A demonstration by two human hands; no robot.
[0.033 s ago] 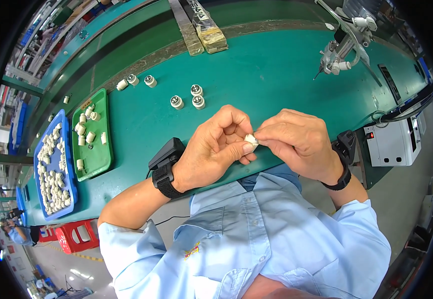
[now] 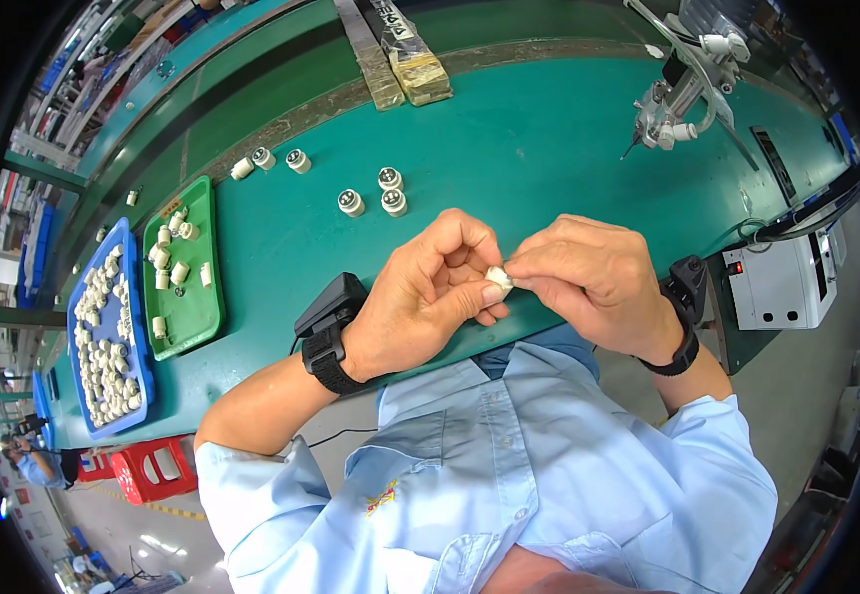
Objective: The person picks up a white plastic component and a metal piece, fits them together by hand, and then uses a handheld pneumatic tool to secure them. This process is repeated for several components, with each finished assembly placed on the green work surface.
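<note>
I'm watching the left hand pinching a small white part well right of the green tray, and the right hand's fingertips are gripping it too. Three black-topped white pieces are standing right of that tray; a blue tray is lying just left.

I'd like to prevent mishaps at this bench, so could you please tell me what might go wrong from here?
The small white part is mostly hidden by the left hand and right hand, so it could slip from their fingertips, perhaps off the nearby front edge of the green table.

Three white cylinders stand just beyond the left hand; a forward sweep might knock one over.
</note>
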